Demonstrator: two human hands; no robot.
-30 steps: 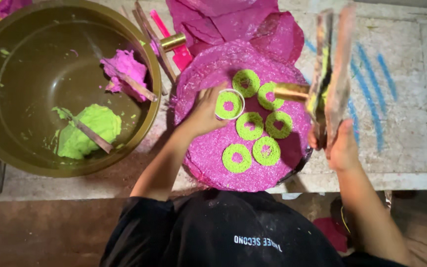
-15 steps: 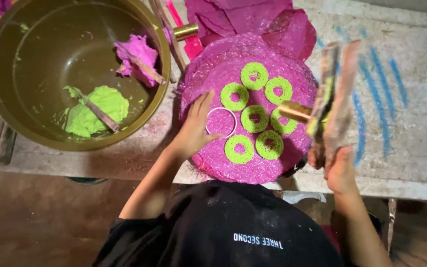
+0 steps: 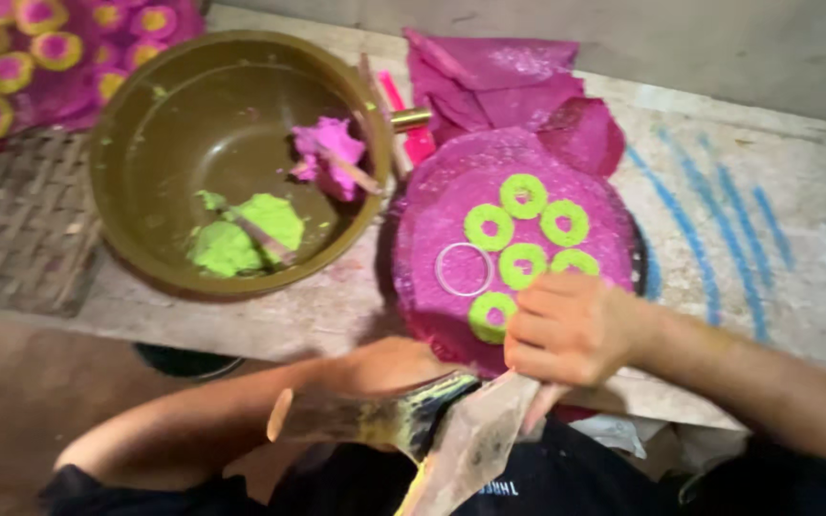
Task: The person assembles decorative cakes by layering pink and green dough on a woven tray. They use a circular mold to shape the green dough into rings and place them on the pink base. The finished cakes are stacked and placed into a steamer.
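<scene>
So far, five green rings [image 3: 525, 234] sit on the round magenta sheet [image 3: 432, 229] at frame centre, plus one bare ring outline [image 3: 464, 269] unfilled; room remains for more. The right hand [image 3: 566, 330] has its fingers curled shut around a smeared paste bag [image 3: 475, 440]. Whether the left hand [image 3: 384, 368] grips anything, I cannot tell. A brass bowl [image 3: 145, 124] of green and pink paste rests upper left on the worn stone bench [image 3: 795, 287].

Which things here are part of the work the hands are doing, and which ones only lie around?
In use:
- right hand on the pink disc
- green rings
- clear ring mould
- left hand near the smeared plastic bag

Lying about:
- bowl with green paste and pink paste
- spare pink sheets
- woven mat
</scene>
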